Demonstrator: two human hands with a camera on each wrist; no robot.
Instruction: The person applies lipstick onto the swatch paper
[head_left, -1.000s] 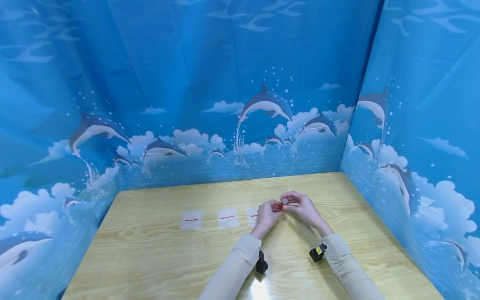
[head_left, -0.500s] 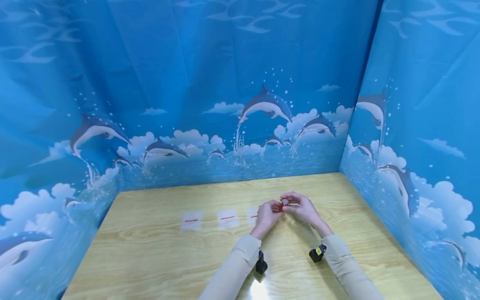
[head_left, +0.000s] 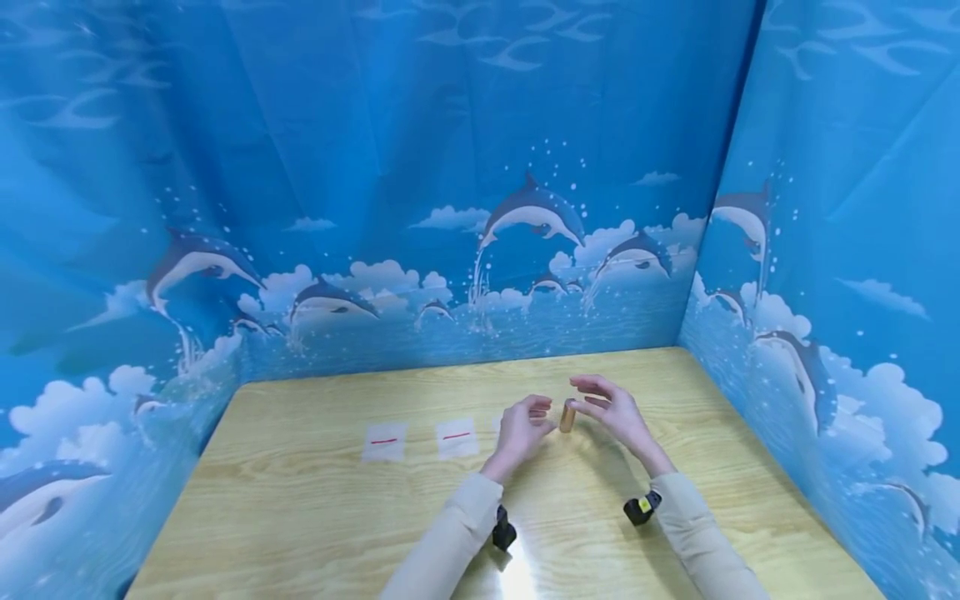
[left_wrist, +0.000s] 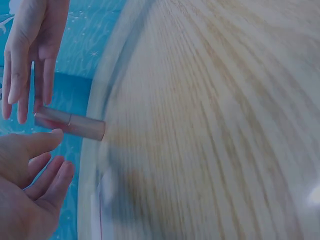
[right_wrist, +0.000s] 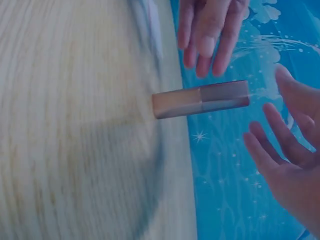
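A capped lipstick tube (head_left: 567,416), shiny rose-gold, stands upright on the wooden table (head_left: 300,500). To its left is my left hand (head_left: 520,432), fingers loosely bent and holding nothing. On the tube's right, my right hand (head_left: 613,414) has its fingers spread near the tube's upper end. In the right wrist view both hands flank the lipstick tube (right_wrist: 200,99), with gaps visible between it and the fingers. The left wrist view shows the lipstick tube (left_wrist: 70,123) between the two hands; whether a right fingertip touches its top I cannot tell there.
Two white paper squares, a left one (head_left: 384,442) and a middle one (head_left: 457,438), each bear a red line. A third paper square (head_left: 497,423) is mostly hidden behind my left hand. Blue dolphin-printed curtains (head_left: 450,125) enclose the table's back and sides.
Both hands held the lipstick tube earlier; now the fingers have let go and spread. My left hand has drawn back to the left, my right slightly right. The tube stands by itself.
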